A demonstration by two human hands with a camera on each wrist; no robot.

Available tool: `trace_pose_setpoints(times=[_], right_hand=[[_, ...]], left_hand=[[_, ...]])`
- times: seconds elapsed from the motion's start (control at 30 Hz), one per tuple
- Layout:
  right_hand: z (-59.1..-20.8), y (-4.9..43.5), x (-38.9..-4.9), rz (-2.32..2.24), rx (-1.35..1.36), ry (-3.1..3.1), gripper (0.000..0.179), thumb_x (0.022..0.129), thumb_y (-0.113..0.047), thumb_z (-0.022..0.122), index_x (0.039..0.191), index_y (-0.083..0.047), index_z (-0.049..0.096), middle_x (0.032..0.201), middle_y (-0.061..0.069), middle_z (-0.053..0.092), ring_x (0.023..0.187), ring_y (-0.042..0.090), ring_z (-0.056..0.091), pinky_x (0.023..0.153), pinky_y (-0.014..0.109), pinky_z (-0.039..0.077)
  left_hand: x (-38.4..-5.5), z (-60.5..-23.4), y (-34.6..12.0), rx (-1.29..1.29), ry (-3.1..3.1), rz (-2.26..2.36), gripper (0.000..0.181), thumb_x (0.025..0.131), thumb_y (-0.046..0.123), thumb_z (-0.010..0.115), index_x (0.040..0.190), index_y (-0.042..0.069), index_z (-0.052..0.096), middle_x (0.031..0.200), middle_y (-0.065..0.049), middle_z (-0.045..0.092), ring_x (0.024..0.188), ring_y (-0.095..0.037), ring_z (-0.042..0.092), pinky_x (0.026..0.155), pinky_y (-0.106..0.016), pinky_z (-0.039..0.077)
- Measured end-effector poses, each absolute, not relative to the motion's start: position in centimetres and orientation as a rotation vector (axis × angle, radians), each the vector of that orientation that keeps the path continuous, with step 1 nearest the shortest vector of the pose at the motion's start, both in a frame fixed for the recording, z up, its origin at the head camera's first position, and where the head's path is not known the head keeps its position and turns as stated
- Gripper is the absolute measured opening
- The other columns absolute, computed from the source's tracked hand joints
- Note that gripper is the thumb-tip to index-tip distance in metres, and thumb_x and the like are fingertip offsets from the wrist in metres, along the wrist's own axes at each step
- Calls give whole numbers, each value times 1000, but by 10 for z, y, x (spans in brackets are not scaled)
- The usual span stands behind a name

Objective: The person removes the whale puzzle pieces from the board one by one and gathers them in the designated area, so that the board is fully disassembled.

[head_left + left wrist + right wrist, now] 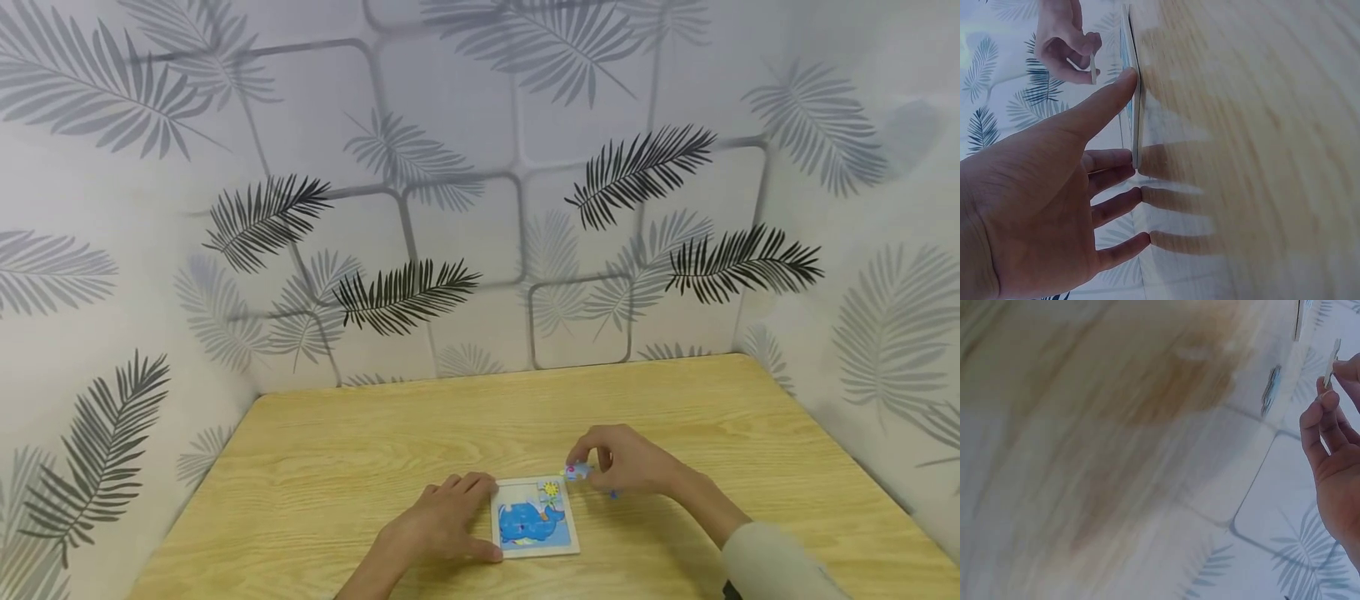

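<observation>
Pinching one loose jigsaw piece, right hand, just off the far right corner of a whale puzzle tray.
Piece: pale blue with a pink mark, raised over the table, face roughly parallel to the tray; long axis apparently left to right, partly hidden by the fingers. Right grip: thumb and fingertips closed on the piece's edge. Left hand: fingers spread, touching the tray's left side, thumb at the near left corner. Pale gap: far left of the tray, probably the relation that counts; it lies leftward of the right grip, beyond the sun piece, with the left fingertips nearer. Second loose piece: on the table, below the right hand.
</observation>
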State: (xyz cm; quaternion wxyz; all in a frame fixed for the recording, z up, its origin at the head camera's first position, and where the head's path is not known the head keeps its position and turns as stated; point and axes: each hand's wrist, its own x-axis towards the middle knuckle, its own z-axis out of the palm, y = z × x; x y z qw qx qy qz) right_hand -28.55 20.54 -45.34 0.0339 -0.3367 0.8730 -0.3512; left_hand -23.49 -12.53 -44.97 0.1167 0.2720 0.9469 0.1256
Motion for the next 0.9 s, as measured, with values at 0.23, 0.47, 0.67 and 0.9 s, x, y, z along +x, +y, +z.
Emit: trace_pose_setpoints(times=[0.23, 0.47, 0.67, 0.9], right_hand=[[-454, 231, -282, -1087, -1002, 2700, 27, 87, -2, 74, 108, -19, 78, 103, 1, 68, 66, 4, 45, 58, 24, 40], [-458, 257, -280, -1098, -953, 2717, 28, 85, 1, 74, 108, -15, 76, 110, 3, 71, 64, 3, 45, 57, 23, 40], [-463, 276, -279, -1069, -975, 2760, 29, 84, 1, 78, 107, -16, 76, 104, 2, 70, 65, 2, 45, 58, 23, 42], [-465, 289, -279, -1014, -1003, 2782, 29, 83, 2, 78, 105, -18, 77, 99, -3, 69, 70, 1, 47, 61, 23, 44]], left_hand=[[-234, -450, -125, 803, 2768, 369, 81, 85, 58, 80, 150, 21, 47, 154, 3, 47, 137, -27, 46, 112, -58, 38], [-234, -449, -124, 775, 2777, 358, 82, 84, 59, 81, 150, 23, 47, 154, 5, 46, 138, -26, 46, 112, -57, 38], [-235, -448, -124, 777, 2772, 370, 81, 84, 58, 81, 149, 23, 48, 153, 5, 46, 137, -25, 46, 112, -57, 38], [-236, -449, -124, 755, 2765, 363, 82, 84, 59, 81, 150, 23, 48, 153, 4, 47, 138, -26, 46, 112, -58, 38]])
